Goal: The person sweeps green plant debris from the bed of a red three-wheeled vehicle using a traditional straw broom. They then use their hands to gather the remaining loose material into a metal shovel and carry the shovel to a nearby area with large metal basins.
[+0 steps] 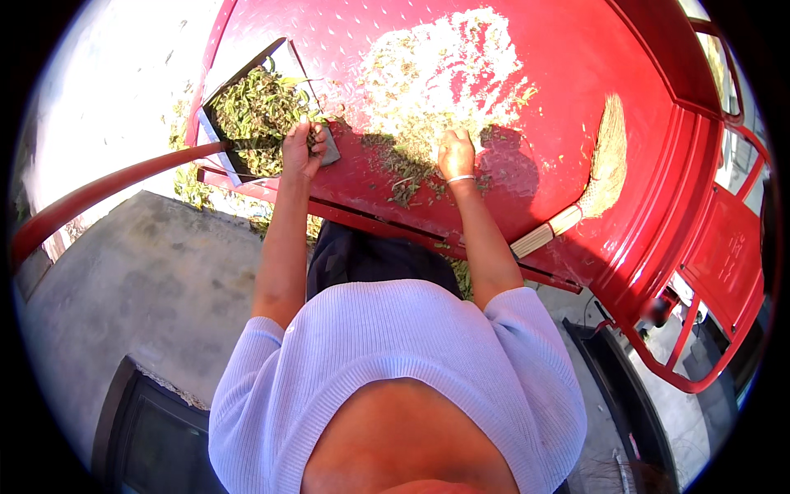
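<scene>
The person leans over a red metal bed (pixel 559 74) with a raised diamond pattern, its near edge running across in front of their body. At the left end of that near edge a dustpan (pixel 247 107) sits tilted on the bed, its tray heaped with green and dry leaf scraps (pixel 259 111) that fill it almost to the rim. The left hand (pixel 300 148) is closed around the dustpan's near lip, fingers curled over it and some of the scraps. A red bar (pixel 115 185) runs off to the left just below the dustpan.

The right hand (pixel 455 154), a bangle on its wrist, lies flat with fingers together, palm down on the bed near the middle of the near edge. It holds nothing and rests at the near border of a wide spread of loose leaf litter (pixel 436 74), pale in the sunlight and reaching toward the far edge. A straw broom (pixel 597 177) lies toward the bed's right side, well apart from both hands.
</scene>
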Tool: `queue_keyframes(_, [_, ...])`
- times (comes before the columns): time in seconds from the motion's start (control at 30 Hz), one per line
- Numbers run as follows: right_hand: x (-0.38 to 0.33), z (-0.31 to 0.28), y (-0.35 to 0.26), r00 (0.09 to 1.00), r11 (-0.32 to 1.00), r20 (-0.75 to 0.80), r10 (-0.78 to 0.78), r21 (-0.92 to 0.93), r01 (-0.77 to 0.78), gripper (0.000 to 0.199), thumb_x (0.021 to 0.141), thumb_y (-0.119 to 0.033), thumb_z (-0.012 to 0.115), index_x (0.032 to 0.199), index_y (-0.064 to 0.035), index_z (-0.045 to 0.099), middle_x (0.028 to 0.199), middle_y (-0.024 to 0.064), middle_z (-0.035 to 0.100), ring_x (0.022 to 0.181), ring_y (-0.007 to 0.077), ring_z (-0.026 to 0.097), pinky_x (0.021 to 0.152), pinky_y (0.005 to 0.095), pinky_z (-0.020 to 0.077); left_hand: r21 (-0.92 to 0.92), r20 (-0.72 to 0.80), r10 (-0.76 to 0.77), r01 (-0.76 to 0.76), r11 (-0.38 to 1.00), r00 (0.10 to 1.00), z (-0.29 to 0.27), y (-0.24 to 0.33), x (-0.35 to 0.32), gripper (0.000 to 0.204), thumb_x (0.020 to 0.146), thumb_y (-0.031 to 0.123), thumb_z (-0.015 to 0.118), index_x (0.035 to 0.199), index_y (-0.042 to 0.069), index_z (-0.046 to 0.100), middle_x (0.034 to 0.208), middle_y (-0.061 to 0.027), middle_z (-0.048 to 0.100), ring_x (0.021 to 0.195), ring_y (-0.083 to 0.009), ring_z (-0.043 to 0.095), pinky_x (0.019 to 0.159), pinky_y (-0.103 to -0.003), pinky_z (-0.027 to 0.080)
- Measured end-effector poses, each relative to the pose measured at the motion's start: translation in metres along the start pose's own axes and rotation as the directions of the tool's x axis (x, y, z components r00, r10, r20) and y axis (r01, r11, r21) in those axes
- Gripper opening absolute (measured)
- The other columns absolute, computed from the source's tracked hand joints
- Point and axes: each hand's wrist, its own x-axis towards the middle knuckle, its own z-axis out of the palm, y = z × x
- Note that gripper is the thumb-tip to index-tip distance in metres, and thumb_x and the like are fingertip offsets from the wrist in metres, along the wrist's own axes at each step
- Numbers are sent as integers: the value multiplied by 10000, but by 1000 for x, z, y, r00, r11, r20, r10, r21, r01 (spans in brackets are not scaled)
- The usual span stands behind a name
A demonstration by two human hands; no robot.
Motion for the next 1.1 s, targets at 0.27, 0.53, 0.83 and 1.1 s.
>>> queue_keyframes(0.27, [-27, -3, -65, 989, 985, 27, -147, 92, 144, 337, 667, -66, 744, 983, -93, 631, 1041, 150, 576, 976, 334, 559, 792, 396, 497, 900, 380, 761, -21, -436, 525, -26, 78, -4, 205, 721, 171, 763, 822, 66, 618, 808, -96, 589, 713, -264, 561, 640, -384, 466])
queue_keyframes(0.53, [6, 23, -55, 970, 965, 40, -241, 120, 235, 157, 752, -51, 625, 906, -55, 652, 1014, 125, 612, 970, 328, 564, 831, 411, 485, 765, 434, 667, 143, -628, 605, -29, 69, -3, 457, 678, 315, 794, 1054, 111, 630, 1190, -155, 555, 1094, -367, 498, 929, -464, 430])
queue_keyframes(0.83, [-55, 11, 3, 982, 891, -85, 171, 439, -117, 223, 727, 36, 653, 940, -29, 672, 822, 113, 673, 712, 239, 667, 611, 335, 523, 910, 404, 479, -285, -303, 779, 34, -23, -65, 450, 697, 123, 769, 1091, 68, 558, 1123, -166, 495, 1002, -360, 526, 797, -420, 480])
queue_keyframes(1.1, [-95, 25, -15, 582, 212, 245, 776, 767, -606, 169, 813, -27, 678, 979, -4, 656, 786, 49, 635, 583, 106, 588, 443, 257, 521, 721, 325, -165, -356, -595, 931, 55, -158, -80, 1069, 565, 201, 857, 1443, 351, 267, 1450, -225, 223, 1008, -395, 543, 793, -402, 543])
